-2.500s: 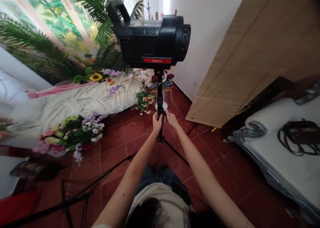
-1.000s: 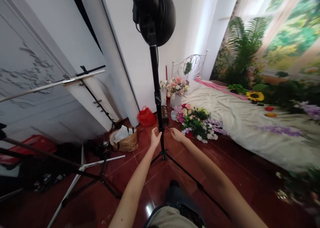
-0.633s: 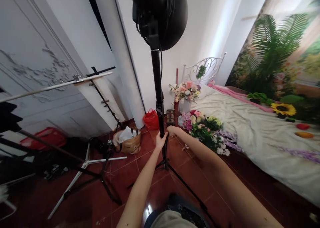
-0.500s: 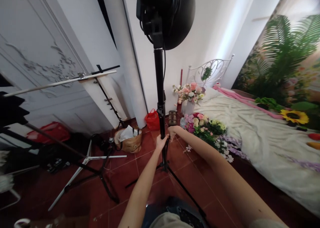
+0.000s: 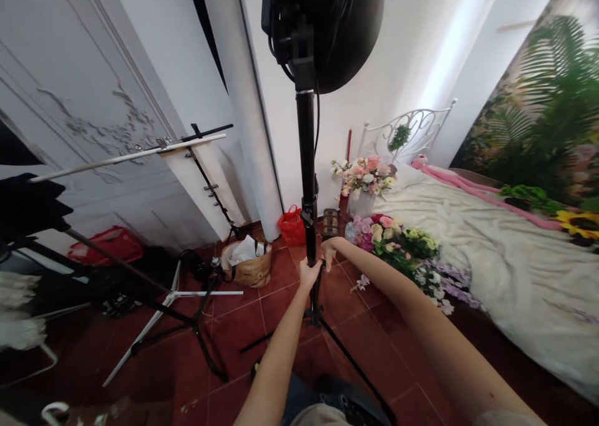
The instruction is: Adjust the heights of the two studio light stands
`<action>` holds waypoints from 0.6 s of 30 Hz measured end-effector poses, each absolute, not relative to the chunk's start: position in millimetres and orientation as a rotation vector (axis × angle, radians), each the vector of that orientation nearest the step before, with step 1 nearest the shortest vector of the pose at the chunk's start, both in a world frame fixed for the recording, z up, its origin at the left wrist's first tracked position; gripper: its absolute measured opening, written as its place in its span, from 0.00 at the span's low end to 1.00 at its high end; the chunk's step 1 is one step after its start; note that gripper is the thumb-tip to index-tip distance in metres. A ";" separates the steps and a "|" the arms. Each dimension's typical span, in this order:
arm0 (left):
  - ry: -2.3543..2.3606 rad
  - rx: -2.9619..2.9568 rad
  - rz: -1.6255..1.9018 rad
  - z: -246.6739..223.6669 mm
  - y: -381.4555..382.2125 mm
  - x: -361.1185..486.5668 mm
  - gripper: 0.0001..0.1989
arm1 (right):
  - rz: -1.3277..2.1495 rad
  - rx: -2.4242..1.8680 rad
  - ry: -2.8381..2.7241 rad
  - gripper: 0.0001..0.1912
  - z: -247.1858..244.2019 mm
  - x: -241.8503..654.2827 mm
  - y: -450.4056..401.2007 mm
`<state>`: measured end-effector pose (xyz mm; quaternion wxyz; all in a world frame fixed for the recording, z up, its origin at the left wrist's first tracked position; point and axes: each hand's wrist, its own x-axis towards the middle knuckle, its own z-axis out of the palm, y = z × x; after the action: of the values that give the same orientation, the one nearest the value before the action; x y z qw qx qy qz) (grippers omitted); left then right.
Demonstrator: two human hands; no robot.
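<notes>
A black studio light (image 5: 322, 33) sits on top of a tall black light stand pole (image 5: 306, 164), with its round front turned away and partly cut off by the top of the view. My left hand (image 5: 309, 275) is closed around the pole at about its lower third. Just above and to the right, my right hand (image 5: 329, 251) curls in against the same pole. Below my hands, the stand's thin black tripod legs (image 5: 314, 317) spread over the floor. A cable runs down from the light beside the pole.
Red floor tiles (image 5: 281, 326) lie around the stand. Left: a white tripod stand (image 5: 173, 301), a brown bag with white tissue (image 5: 246, 265), a red plastic bag (image 5: 292, 226). Right: flower bunches (image 5: 393, 242), a vase of roses (image 5: 365, 183), a bed under cream cloth (image 5: 505, 276).
Both hands, apart and open beside the pole a second ago, now hold it. The whole room has turned since the earliest frame, the bed swinging from left to right. The view keeps drifting slightly.
</notes>
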<state>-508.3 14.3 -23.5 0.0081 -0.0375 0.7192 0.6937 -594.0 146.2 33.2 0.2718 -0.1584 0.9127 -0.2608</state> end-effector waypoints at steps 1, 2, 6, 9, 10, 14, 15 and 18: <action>2.277 -0.119 2.156 -24.1 14.1 -508.6 0.10 | -0.675 -0.432 2.400 0.25 32.6 -597.0 144.7; 2.309 -0.121 2.145 -24.6 13.7 -508.8 0.10 | -0.648 -0.436 2.322 0.25 32.1 -600.2 143.1; 2.414 -0.109 2.126 -26.4 12.9 -509.7 0.10 | -0.707 -0.455 2.202 0.28 29.2 -608.9 139.5; 2.435 -0.084 2.158 -28.8 14.0 -510.9 0.10 | -0.633 -0.475 2.155 0.28 25.7 -607.7 142.1; 2.444 -0.075 2.167 -29.9 14.5 -511.5 0.10 | -0.616 -0.483 2.156 0.28 24.7 -606.4 143.3; 2.508 -0.049 2.129 -34.2 16.0 -514.5 0.10 | -0.515 -0.542 2.166 0.27 24.5 -603.7 145.6; 2.522 -0.050 2.106 -34.7 16.1 -515.0 0.11 | -0.460 -0.576 2.162 0.28 25.2 -604.3 145.3; 2.555 -0.077 2.046 -32.7 16.2 -514.7 0.10 | -0.294 -0.674 2.131 0.31 28.6 -607.3 143.1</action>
<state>-514.7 16.2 -32.7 -0.0663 -0.0233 0.7787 0.6234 -607.3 143.1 28.6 0.4294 -0.2700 0.8537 -0.1179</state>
